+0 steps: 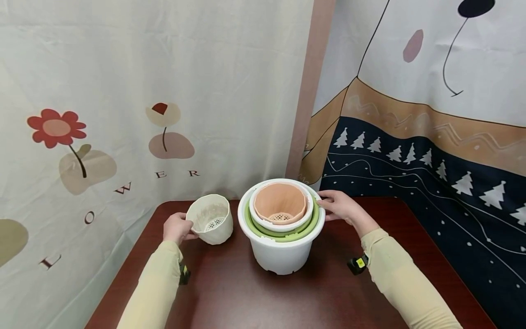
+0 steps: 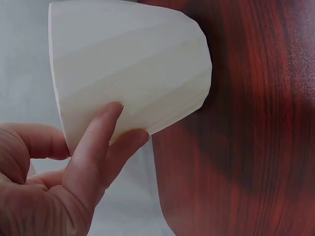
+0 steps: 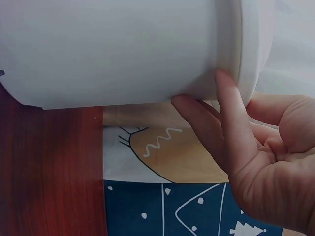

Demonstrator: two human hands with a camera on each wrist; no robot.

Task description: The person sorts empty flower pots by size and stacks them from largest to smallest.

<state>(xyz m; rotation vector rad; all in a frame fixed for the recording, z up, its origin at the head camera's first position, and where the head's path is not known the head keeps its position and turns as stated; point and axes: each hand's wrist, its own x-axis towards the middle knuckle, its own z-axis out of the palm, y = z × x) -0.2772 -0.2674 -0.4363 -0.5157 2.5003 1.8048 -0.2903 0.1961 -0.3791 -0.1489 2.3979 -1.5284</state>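
Note:
In the head view, a cream plastic flower pot (image 1: 211,233) with a perforated bottom is at the left of the dark red table. My left hand (image 1: 177,228) pinches its near-left rim; the left wrist view shows fingertips against the faceted wall (image 2: 133,64). Whether its base touches the table I cannot tell. To its right stands a large white pot (image 1: 281,253) with others nested inside: a green pot (image 1: 315,214), a smaller white pot (image 1: 309,211) and a peach pot (image 1: 279,201) innermost. My right hand (image 1: 339,206) grips the large pot's right rim, fingers below the lip.
The reddish-brown wooden table (image 1: 234,301) extends in front of the pots. Behind it hangs a pale curtain (image 1: 230,91) with flower prints and letters. A dark blue cloth printed with trees (image 1: 411,183) hangs along the right side.

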